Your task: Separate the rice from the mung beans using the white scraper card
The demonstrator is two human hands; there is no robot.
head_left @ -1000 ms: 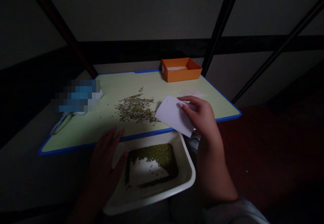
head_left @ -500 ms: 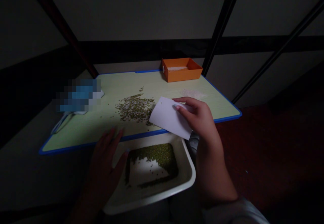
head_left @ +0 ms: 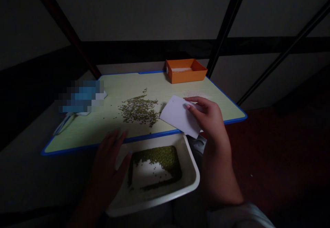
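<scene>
My right hand (head_left: 208,119) grips a white card (head_left: 179,115) and holds it tilted over the near edge of a pale green table (head_left: 108,125), just right of a loose pile of small green beans (head_left: 138,110). Below the table's blue edge, my left hand (head_left: 109,157) holds the left rim of a white tray (head_left: 189,183). Green beans (head_left: 160,155) lie heaped along the tray's far and right sides, leaving a bare patch in its middle.
An orange box (head_left: 185,70) stands at the table's far edge, with a faint whitish patch (head_left: 194,94) in front of it. A blurred blue and white object (head_left: 81,95) rests at the table's left. Dark slanted bars (head_left: 224,25) cross the wall behind.
The card swept left to the edge of the bean pile half a second ago, then drew back right to about where it began. My left hand and the tray stayed put.
</scene>
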